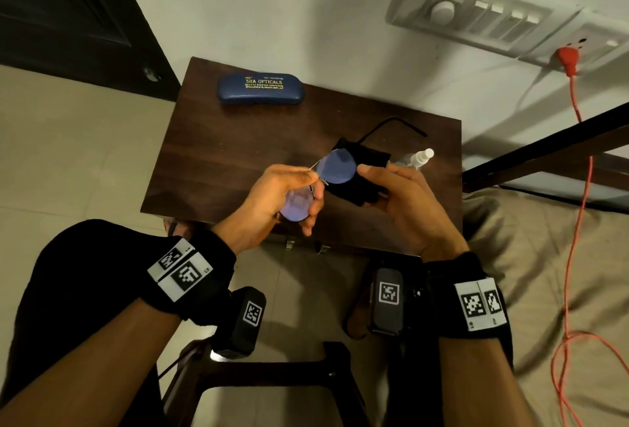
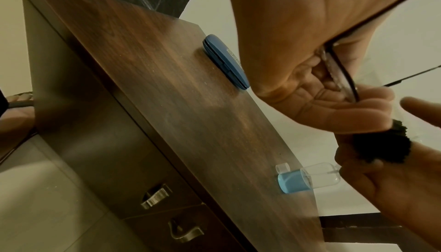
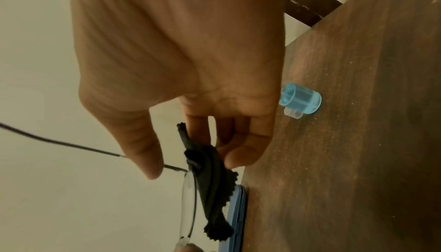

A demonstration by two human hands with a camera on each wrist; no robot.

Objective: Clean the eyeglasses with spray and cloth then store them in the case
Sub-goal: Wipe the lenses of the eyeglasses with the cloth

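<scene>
My left hand (image 1: 308,188) pinches the thin-framed eyeglasses (image 1: 335,166) near the bridge, above the table's front half. One lens points toward my right hand and the other lens (image 1: 296,204) lies against my left palm. One temple arm (image 1: 394,122) sticks out toward the wall. My right hand (image 1: 372,176) grips a black cloth (image 1: 357,185) bunched behind the far lens (image 3: 188,199), with the thumb beside the hinge. The cloth (image 3: 210,180) hangs from my curled fingers. The spray bottle (image 1: 417,158) stands just behind my right hand. The blue case (image 1: 260,88) lies closed at the table's far left.
The dark wooden table (image 1: 221,154) has drawers with metal handles (image 2: 155,197) on its front. A wall runs behind it, with a switchboard (image 1: 483,15) and a red cable (image 1: 575,188) hanging at the right. A dark stool (image 1: 272,379) sits below my wrists.
</scene>
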